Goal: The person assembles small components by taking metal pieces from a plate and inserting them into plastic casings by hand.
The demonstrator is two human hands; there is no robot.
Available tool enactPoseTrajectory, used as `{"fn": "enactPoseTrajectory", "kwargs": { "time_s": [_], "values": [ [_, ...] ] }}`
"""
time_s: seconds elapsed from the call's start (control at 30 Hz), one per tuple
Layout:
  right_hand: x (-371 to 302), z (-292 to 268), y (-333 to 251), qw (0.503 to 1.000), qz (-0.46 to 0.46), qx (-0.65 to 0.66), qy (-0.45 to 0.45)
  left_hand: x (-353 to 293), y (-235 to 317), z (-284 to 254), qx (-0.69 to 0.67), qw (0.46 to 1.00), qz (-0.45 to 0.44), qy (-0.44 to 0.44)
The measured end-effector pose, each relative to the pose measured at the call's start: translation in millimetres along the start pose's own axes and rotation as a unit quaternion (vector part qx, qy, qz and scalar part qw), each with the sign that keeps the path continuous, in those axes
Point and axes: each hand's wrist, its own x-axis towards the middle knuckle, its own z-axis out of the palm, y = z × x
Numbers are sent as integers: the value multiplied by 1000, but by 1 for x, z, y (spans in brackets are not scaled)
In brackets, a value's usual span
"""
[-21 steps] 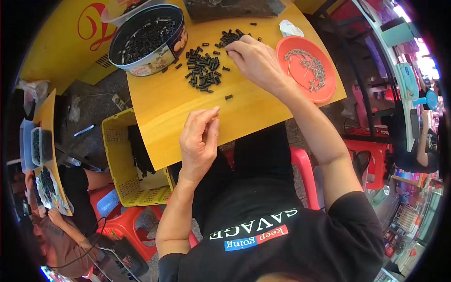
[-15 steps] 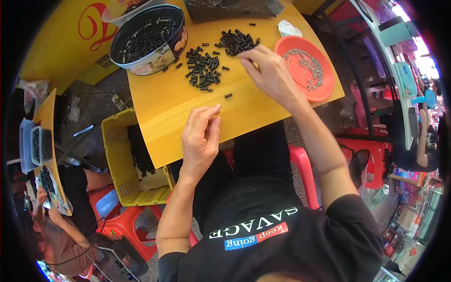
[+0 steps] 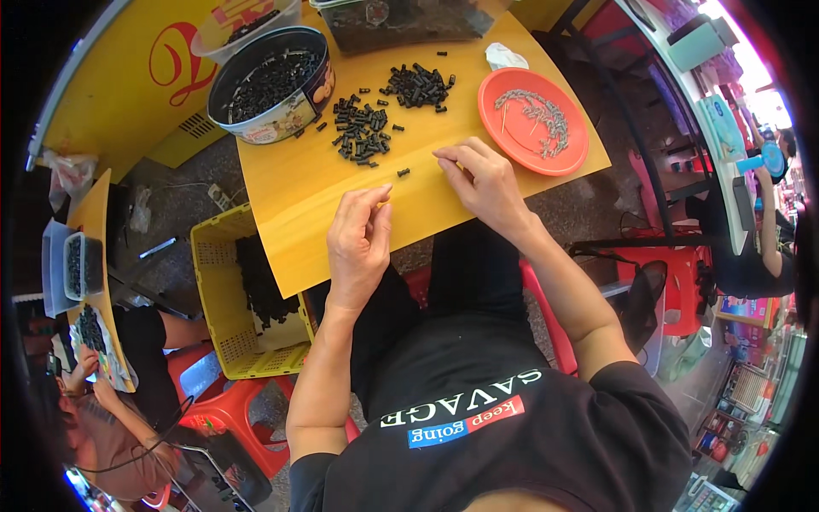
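Note:
My left hand point(image 3: 358, 243) hovers over the near edge of the yellow table, its fingers closed in a pinch; what they hold, if anything, is too small to name. Level with it, my right hand point(image 3: 488, 186) is also pinched, and its fingertips hide whatever may be in them. Between the two hands a single small black cylindrical piece point(image 3: 403, 172) lies on the table. Beyond them are two heaps of similar pieces, a nearer pile point(image 3: 361, 128) and a farther pile point(image 3: 418, 86). A red plate point(image 3: 495, 141) with small silvery parts sits right of my right hand.
A round tin point(image 3: 271, 128) full of small dark pieces stands at the far left of the table point(image 3: 290, 230). Clear plastic tubs point(image 3: 409, 30) line its back, near a crumpled white tissue point(image 3: 506, 56). A yellow crate point(image 3: 256, 363) is below left. Another person point(image 3: 119, 427) works farther left.
My right hand has come back from the farther pile toward me, stopping beside the single piece. My left hand stays nearly where it was. The whole view has shifted slightly.

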Motion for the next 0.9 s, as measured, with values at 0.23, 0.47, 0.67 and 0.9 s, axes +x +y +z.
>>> {"fn": "enactPoseTrajectory", "kwargs": {
  "time_s": [0.23,0.47,0.67,0.9],
  "values": [
    [39,-9,12,997,-13,-73,33,-1,2,-1,17,1000,-12,-3],
    [79,-4,23,984,0,-173,-37,0,0,1,27,1000,5,7],
    [89,15,39,974,-9,-215,-74,-1,2,0,32,999,3,-7],
    [75,17,36,977,-25,-194,-87,-1,3,0,32,999,8,-6]
  ]
}}
